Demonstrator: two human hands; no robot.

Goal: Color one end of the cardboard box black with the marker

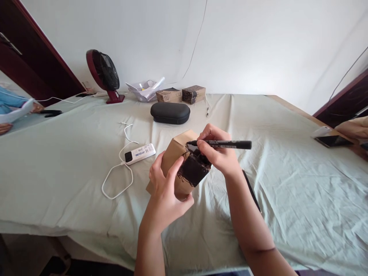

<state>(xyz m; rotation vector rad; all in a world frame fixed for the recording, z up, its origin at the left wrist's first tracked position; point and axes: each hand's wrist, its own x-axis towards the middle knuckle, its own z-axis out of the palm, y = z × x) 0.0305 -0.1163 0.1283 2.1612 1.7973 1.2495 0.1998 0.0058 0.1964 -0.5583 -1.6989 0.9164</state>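
A small brown cardboard box (172, 155), partly covered in black ink, is tilted above the cloth in the middle of the view. Fingers of my left hand (165, 191) wrap round its near left side, the thumb at the bottom. Between the fingers and thumb of my right hand (220, 153) is a black marker (230, 144). Its tip meets the box near the upper edge of the inked patch, and its back end points right. My right hand hides part of the box's right side.
Left of the box lies a white power bank (140, 154) with a white cable (105, 188). Behind stand a black case (170, 113), two cardboard boxes (198, 94), a plastic tray (142, 94) and a fan (105, 73). A phone (332, 141) lies right; another person's hand (5, 128) shows far left.
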